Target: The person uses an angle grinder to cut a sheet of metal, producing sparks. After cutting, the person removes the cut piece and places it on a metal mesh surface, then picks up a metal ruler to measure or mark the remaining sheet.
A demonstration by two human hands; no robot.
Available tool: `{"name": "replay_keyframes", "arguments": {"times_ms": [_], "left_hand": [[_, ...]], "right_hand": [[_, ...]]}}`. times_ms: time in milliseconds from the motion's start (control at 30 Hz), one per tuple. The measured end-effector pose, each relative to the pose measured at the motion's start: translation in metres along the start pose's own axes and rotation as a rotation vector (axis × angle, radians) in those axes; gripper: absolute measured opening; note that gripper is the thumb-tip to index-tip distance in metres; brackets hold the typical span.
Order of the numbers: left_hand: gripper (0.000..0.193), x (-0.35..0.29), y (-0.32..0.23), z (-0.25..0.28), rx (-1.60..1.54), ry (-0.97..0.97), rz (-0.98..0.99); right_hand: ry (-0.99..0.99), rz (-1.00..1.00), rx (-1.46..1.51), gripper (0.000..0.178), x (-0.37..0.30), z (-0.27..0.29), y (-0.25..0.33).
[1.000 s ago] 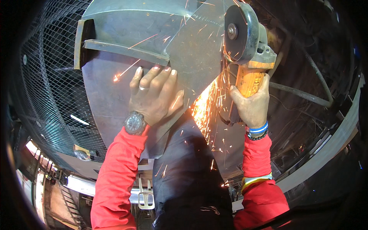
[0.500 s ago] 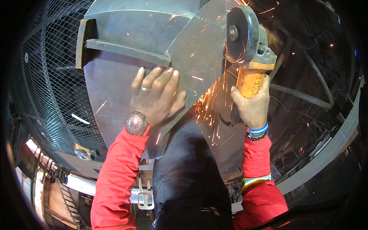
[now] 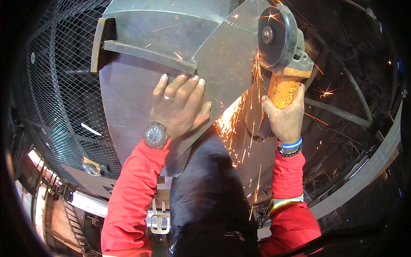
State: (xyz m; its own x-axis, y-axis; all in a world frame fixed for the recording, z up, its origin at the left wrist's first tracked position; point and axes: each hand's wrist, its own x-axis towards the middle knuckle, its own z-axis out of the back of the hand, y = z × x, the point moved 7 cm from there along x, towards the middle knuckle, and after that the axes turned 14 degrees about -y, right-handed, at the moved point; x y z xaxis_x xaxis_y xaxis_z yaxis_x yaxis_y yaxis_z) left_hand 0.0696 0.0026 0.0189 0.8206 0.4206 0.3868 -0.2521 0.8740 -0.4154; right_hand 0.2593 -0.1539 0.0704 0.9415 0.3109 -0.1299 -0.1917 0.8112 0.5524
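My right hand point(image 3: 285, 115) grips the yellow body of an angle grinder point(image 3: 284, 88), its dark disc and guard uppermost. The disc's left side is at the right edge of a grey sheet-metal piece point(image 3: 231, 55), and orange sparks point(image 3: 231, 120) spray down from there. My left hand point(image 3: 180, 103) lies flat on the metal, fingers stretched out and a little apart, holding nothing. Its fingertips are just below a welded flat bar point(image 3: 150, 55), which runs to a short upright plate point(image 3: 98, 45) at the left.
Expanded metal mesh point(image 3: 64, 85) curves along the left side. My dark-clothed leg point(image 3: 209, 180) is beneath the sheet's lower corner. At the right are metal tubes point(image 3: 338, 112) and a long curved metal strip point(image 3: 364, 175). A ladder-like frame point(image 3: 75, 222) stands at the lower left.
The view has shifted slightly, so the sheet and both hands appear a little further right. The spark stream is brighter and denser. Both hands keep their hold and place.
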Motion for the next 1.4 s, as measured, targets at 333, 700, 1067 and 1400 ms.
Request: {"name": "replay_keyframes", "arguments": {"times_ms": [333,700,1067,1400], "left_hand": [[0.056,-0.002,0.0,-0.001,-0.002,0.007,-0.005],[0.056,-0.001,-0.002,-0.001,-0.006,-0.011,-0.007],[0.054,-0.002,-0.003,-0.002,-0.002,-0.002,0.0],[0.054,-0.001,-0.002,-0.005,-0.007,-0.007,0.01]], "right_hand": [[0.023,-0.01,-0.044,0.052,0.0,0.0,-0.001],[0.018,-0.021,-0.015,0.051,0.004,0.001,0.002],[0.007,0.004,-0.017,0.051,0.005,0.0,0.001],[0.002,0.003,-0.018,0.05,0.015,0.004,0.006]]}}
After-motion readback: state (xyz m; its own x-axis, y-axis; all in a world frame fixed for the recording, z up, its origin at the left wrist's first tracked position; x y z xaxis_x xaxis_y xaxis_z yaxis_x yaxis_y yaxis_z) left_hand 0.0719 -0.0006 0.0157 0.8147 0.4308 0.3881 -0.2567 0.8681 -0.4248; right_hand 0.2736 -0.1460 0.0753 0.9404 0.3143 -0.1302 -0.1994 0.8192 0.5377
